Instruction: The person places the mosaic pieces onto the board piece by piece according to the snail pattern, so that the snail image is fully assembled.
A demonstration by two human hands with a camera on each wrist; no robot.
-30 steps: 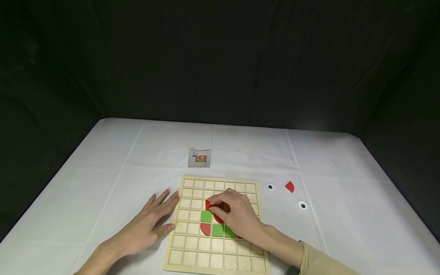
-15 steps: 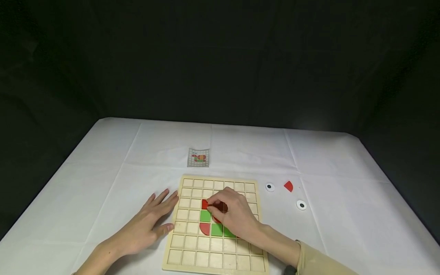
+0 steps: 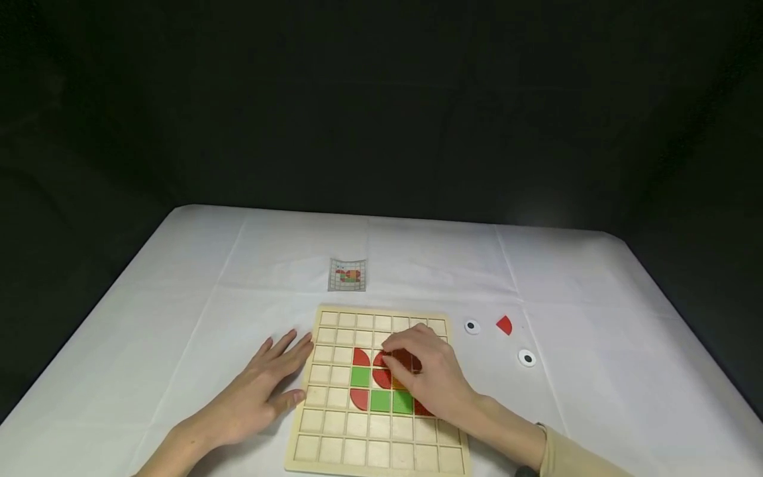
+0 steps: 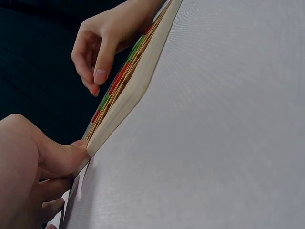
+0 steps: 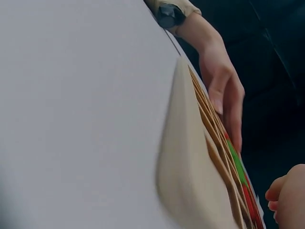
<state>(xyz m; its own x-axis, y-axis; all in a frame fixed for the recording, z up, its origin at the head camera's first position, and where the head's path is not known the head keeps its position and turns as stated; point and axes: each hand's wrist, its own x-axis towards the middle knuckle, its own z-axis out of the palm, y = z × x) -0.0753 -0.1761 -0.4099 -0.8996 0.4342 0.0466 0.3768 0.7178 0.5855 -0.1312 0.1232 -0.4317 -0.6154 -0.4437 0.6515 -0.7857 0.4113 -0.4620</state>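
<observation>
Inspector: Nearest first. The wooden grid board (image 3: 378,392) lies flat on the white tabletop (image 3: 179,318). The left hand (image 3: 262,387) rests beside it, fingers straight and spread, thumb and fingertips against the board's left edge. That grip is open and holds nothing.

Clerk: And the right hand?

Inspector: The right hand (image 3: 429,377) is over the middle of the board, fingers curled down onto a dark red piece (image 3: 404,360) in the upper row of the filled cells. It looks like a pinch between thumb and fingertips, the piece at or just above its cell; I cannot tell whether it is fully seated.

Clerk: What else is seated?

Inspector: Red quarter-rounds (image 3: 360,358) and green squares (image 3: 360,376) in adjoining cells, and a sliver of orange beside the fingers.

Clerk: Handling?

Inspector: In my judgement the pieces are thin, stiff, light wood with smooth painted faces, likely to slip if pressed flat. Best taken by the edges, between two fingertips.

Clerk: Farther off?

Inspector: To the right of the board, apart from it, two googly eyes (image 3: 472,326) and (image 3: 527,358), with a loose red quarter-round (image 3: 504,324) between them. Beyond the board, a small pattern card (image 3: 346,275).
</observation>
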